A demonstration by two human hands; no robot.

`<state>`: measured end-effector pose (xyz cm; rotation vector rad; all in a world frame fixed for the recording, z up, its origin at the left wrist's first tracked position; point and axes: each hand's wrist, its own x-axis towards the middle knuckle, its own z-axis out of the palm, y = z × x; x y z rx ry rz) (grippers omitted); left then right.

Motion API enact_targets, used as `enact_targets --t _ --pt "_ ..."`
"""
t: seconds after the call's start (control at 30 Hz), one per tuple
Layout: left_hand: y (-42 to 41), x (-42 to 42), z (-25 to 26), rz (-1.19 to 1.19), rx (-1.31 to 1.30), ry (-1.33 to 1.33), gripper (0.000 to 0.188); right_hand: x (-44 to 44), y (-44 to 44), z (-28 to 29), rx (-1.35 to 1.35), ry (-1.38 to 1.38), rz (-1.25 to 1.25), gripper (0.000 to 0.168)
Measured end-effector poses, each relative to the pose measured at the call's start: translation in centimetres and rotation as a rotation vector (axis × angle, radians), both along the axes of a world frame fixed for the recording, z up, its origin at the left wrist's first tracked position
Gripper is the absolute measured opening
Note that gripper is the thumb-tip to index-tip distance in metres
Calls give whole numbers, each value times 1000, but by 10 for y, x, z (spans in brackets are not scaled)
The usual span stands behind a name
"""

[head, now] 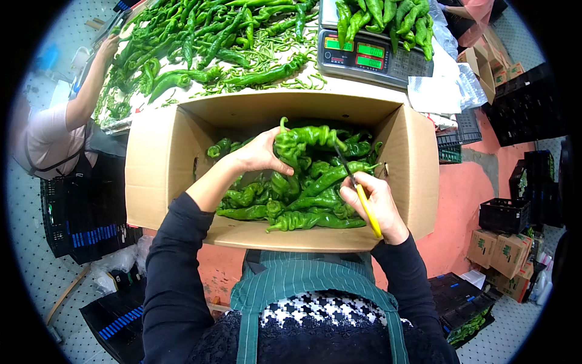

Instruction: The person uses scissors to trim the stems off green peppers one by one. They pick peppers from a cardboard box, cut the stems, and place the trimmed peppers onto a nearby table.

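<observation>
A cardboard box [420, 168] with open flaps stands before me, holding many long, wrinkled green peppers [318, 200]. Over them my left hand [261, 152] grips a curled green pepper [309, 136]. Yellow-handled scissors [363, 200] with dark blades are in my right hand [375, 200]; the blades point up to the right end of the held pepper. Whether they touch it I cannot tell. The fingertips behind the peppers are partly hidden.
Beyond the box, a table bears more green peppers [263, 75] and cut stems [254, 59]. A digital scale [354, 54] carries peppers at its right. Another person's arm [91, 86] reaches in at the left. Black crates [504, 214] and cardboard cartons [507, 252] stand on the floor.
</observation>
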<state>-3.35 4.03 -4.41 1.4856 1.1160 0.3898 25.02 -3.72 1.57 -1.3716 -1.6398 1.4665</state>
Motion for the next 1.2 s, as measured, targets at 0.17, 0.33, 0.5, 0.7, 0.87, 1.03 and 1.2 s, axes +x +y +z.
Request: enact_targets --t 0.17,0.33,0.5,0.7,0.87,1.03,1.2 --pt "-8 -1 13 93 -159 -246 91 -2 3 1 220 -395 110 35" --pt "-17 8 15 37 -171 -222 95 -1 6 4 423 -550 109 37" --pt "-21 16 19 -26 -137 -247 96 3 9 -1 501 -577 95 37" --pt "-21 22 21 -91 -31 -154 96 1 9 -3 521 -604 125 39" --pt "-21 23 21 -107 29 -127 96 7 7 -10 549 -632 149 42" --pt "-20 27 54 -158 240 219 94 7 16 12 268 -344 154 45" --pt "-20 30 56 -229 401 415 90 -7 25 30 135 -267 257 44"
